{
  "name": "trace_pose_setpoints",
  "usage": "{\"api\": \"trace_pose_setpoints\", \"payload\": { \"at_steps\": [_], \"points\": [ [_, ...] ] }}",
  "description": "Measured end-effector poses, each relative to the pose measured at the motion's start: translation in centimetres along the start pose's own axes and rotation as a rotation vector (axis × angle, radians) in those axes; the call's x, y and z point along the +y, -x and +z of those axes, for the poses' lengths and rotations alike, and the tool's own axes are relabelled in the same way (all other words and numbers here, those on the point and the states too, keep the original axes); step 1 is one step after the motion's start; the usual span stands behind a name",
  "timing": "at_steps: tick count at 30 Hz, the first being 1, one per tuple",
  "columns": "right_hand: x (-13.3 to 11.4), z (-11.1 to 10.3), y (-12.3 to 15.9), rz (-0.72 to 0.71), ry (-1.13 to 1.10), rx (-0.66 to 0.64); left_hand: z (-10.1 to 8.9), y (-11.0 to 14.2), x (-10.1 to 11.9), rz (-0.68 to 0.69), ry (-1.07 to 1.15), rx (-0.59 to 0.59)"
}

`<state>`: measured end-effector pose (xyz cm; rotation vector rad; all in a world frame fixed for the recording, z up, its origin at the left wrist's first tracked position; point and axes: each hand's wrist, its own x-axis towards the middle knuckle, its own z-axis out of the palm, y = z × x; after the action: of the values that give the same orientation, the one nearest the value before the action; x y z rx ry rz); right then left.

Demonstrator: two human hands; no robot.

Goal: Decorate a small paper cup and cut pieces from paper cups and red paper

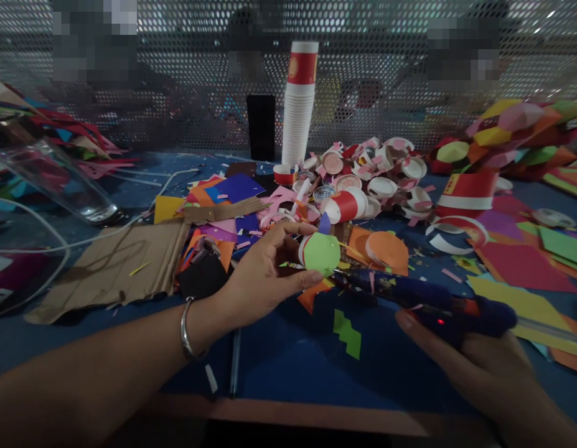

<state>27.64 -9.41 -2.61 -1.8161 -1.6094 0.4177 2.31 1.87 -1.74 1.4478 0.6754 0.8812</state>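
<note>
Cardboard (120,267): flat, at our left.
Left hand (258,274): our fingers and thumb clamp the green-topped cup (322,254).
Glue gun (409,289): nozzle at our cup's lower edge.
Right hand (484,364): our fingers clamped around the glue gun.

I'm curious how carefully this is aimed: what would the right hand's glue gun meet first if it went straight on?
Likely the green-topped piece in the left hand: the tip of the glue gun in the right hand appears at the piece's lower edge, though depth is unclear.
</note>
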Motion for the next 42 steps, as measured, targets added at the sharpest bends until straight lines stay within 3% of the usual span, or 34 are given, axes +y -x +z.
{"api": "trace_pose_setpoints", "payload": {
  "at_steps": [9, 16, 21, 35, 39, 42],
  "points": [
    [0.1, -0.4, -0.1, -0.041, 0.008, 0.031, 0.7, 0.5, 0.7, -0.011, 0.012, 0.060],
    [1.1, -1.1, -0.4, -0.111, 0.082, -0.076, 1.1, 1.4, 0.7, -0.066, 0.049, 0.113],
    [0.3, -0.4, 0.3, 0.003, -0.037, 0.036, 1.2, 1.8, 0.9, -0.109, 0.088, 0.125],
    [1.3, 0.4, 0.2, -0.040, 0.026, 0.082, 0.3, 1.3, 0.4, -0.096, 0.075, 0.071],
    [1.8, 0.0, -0.7, -0.171, 0.001, -0.023, 0.3, 1.3, 0.0, -0.088, 0.077, 0.054],
    [1.7, -0.2, -0.8, -0.161, -0.035, -0.046, 0.2, 1.2, -0.2, -0.071, 0.071, 0.040]
  ]
}}
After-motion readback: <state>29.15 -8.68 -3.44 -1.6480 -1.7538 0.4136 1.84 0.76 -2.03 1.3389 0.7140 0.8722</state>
